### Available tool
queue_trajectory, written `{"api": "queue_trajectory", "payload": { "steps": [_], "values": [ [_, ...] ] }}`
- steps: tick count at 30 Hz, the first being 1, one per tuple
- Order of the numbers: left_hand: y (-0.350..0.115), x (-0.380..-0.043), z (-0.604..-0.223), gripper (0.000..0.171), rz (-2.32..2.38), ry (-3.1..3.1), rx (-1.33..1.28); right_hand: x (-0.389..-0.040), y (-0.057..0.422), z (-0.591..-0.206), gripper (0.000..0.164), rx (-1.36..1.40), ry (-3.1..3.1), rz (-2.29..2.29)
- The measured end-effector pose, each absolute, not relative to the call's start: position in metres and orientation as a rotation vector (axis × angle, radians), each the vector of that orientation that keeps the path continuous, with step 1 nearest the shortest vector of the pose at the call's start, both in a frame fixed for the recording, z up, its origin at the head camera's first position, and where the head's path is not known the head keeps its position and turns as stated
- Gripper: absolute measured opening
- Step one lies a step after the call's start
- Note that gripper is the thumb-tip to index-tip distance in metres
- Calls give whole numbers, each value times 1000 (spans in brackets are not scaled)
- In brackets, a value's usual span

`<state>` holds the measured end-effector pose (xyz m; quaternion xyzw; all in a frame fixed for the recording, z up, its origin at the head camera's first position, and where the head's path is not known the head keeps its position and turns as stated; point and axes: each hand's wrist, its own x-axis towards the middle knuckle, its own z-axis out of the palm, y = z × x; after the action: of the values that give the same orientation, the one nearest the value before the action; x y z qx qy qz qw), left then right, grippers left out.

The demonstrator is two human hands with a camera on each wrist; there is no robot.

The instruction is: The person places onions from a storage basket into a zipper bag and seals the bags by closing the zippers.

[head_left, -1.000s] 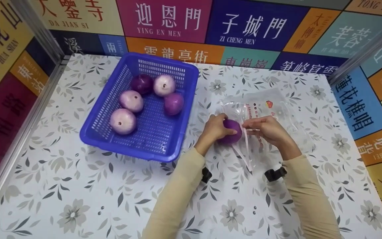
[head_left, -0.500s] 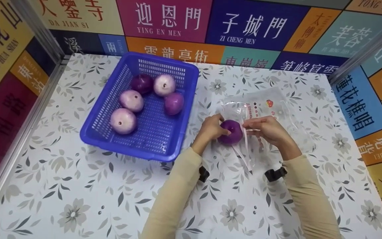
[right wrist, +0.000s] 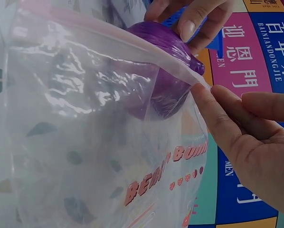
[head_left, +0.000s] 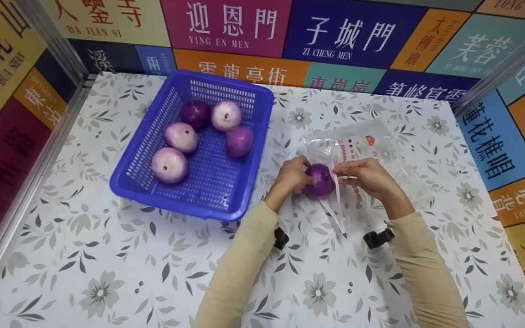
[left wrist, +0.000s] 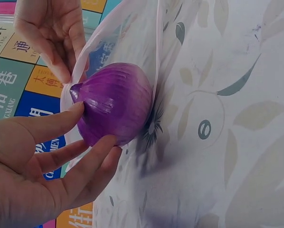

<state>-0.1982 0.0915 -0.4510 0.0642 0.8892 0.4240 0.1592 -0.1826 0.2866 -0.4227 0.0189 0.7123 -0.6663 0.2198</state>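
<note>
A purple onion is at the mouth of a clear plastic bag with a pink rim and red print. My left hand holds the onion from the left, thumb and fingertips on its skin. The left wrist view shows the onion partly inside the rim, its pointed tip toward the right hand. My right hand pinches the bag's rim at the far side, keeping the mouth spread. Through the film of the bag the onion's lower part shows in the right wrist view.
Left of the hands stands a blue plastic basket with several purple and pale onions. A flower-patterned cloth covers the table. Printed panels wall the back and both sides.
My left hand has shifted a little left and eased its hold round the onion, which has turned and sits slightly further right against the bag's rim. The right hand stays in place.
</note>
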Motion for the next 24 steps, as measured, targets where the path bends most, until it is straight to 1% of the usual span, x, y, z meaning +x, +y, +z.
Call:
{"api": "queue_trajectory", "payload": {
  "steps": [10,17,24],
  "values": [
    [94,-198,-453,37,1212,2596,243,-183,287,-421,33,36,1976,-1836],
    [98,-200,-456,38,1206,2604,285,-184,288,-421,32,37,1979,-1854],
    [101,-200,-456,38,1204,2593,262,-184,289,-421,26,36,1981,-1883]
  ]
}}
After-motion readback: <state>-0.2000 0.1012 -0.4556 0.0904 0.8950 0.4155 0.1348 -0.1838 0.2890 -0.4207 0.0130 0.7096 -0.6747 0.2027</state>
